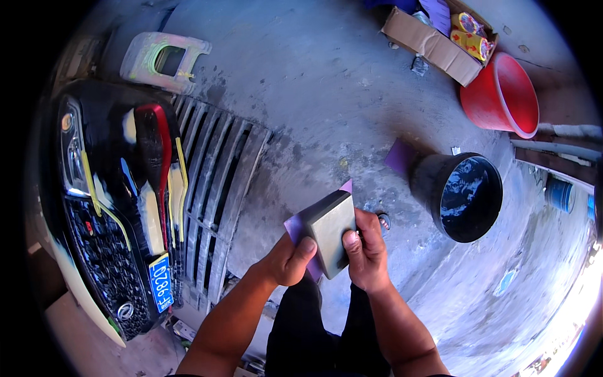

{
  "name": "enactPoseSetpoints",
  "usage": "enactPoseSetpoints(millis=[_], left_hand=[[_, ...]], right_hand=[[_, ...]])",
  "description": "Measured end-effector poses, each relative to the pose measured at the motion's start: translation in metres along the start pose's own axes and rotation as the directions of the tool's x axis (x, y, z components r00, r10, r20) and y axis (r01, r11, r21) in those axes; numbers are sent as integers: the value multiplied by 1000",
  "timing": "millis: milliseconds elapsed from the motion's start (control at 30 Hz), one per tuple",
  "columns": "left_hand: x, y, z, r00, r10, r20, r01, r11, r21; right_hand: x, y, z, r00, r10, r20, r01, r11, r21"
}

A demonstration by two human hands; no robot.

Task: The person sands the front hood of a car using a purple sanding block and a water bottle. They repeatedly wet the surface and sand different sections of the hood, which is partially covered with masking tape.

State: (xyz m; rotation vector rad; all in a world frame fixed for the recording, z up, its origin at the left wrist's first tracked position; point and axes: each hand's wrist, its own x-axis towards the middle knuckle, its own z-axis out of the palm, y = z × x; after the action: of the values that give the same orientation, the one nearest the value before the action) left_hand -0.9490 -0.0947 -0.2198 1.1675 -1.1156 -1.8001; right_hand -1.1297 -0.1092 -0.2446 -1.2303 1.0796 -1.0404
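In front of my body I hold a flat sanding block (334, 231), dark along one edge and greyish beige on its upper face. A purple sheet of sandpaper (296, 226) lies against its underside, its corners sticking out past the edges. My left hand (292, 259) grips the block and sheet from the left, thumb on the near edge. My right hand (368, 251) closes on the right side, thumb pressed on the beige face. The fingers beneath the block are mostly hidden.
At the left, a black car front (113, 207) has beige filler patches and yellow tape beside a slatted metal grate (217, 182). A paint-spattered stool (141, 60) stands behind. Right are a black bucket of water (427, 188), another purple sheet (399, 157), a red tub (483, 94) and a cardboard box (427, 41).
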Motion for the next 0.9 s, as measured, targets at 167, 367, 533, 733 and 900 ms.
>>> enactPoseSetpoints(millis=[167,367,533,733,900], left_hand=[[-21,-5,-5,996,64,-62,-61,997,49],[-35,2,-16,997,5,-73,1,997,78],[-60,1,-25,976,-93,-198,80,994,-71],[-88,13,-46,972,-151,-182,151,989,-14],[-115,10,-57,974,-32,-226,10,995,-95]], right_hand=[[-6,-6,17,1000,-5,23,7,997,-71],[-9,-17,38,999,33,31,-27,984,-175],[-5,-27,52,993,104,56,-89,971,-222],[3,-31,68,972,-71,222,130,956,-264],[-12,-37,94,880,-158,448,216,973,-82]])
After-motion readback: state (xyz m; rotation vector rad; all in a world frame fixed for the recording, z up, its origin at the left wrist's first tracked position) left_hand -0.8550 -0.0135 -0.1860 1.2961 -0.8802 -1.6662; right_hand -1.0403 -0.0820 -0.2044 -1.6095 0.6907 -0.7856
